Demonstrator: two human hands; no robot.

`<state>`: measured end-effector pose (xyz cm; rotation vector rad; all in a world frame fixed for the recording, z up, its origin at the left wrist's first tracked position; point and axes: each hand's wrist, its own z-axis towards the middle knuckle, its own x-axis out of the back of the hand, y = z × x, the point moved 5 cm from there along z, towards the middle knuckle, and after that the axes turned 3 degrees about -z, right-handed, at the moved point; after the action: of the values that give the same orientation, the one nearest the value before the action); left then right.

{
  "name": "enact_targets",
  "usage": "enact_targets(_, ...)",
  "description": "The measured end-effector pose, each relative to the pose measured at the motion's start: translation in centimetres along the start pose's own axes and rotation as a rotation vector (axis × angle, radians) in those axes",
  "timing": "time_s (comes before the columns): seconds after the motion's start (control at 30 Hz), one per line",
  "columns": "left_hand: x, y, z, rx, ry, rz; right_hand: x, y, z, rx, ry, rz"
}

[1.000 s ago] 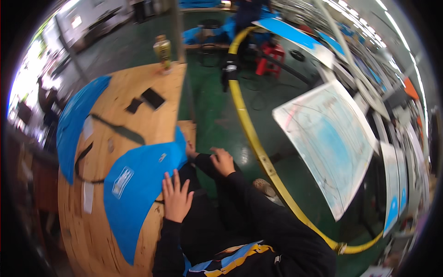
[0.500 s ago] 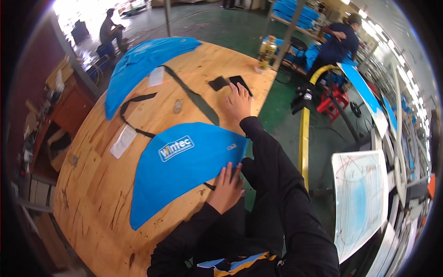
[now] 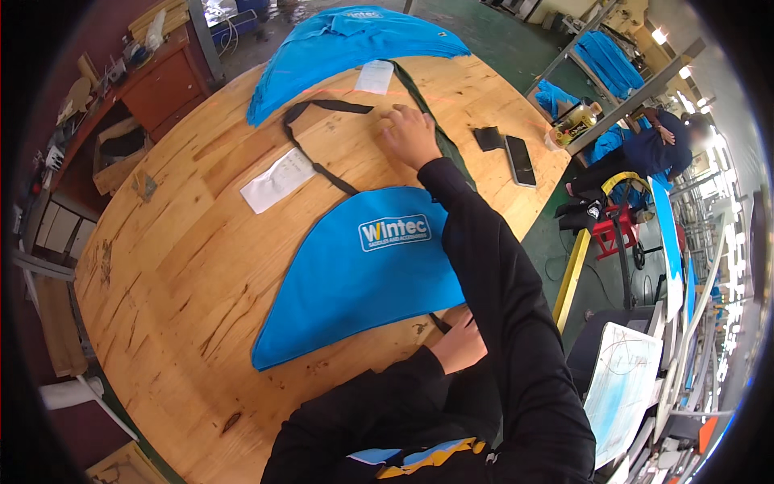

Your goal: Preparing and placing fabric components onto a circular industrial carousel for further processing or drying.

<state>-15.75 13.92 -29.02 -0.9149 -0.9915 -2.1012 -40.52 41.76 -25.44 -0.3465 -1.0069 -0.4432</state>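
Observation:
A curved blue fabric piece with a printed white patch lies flat before me on the wooden table. Beyond its far edge, my right hand is low over the tabletop, fingers bent and a little apart. It sits between the end of a narrow black strap and a wider dark green strap. Whatever lies beneath the palm is hidden. My left hand rests at the fabric's near right edge, by a short black strap. My right forearm covers most of its fingers.
Stacked blue fabric pieces lie at the table's far side. Two white paper slips are near the straps. A phone, a black square and a bottle stand or lie at right. Another person is beyond.
My right hand has moved left from the phone to the spot between the straps, where a small greyish item showed before. My left hand has slid right along the fabric's near edge. The view has turned.

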Motion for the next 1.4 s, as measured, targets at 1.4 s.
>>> enact_targets(1.4, 11.9, -5.0, 10.7, 0.291, 0.359, -0.172, 9.4, 19.9, -17.9, -0.878, 0.307, -0.064)
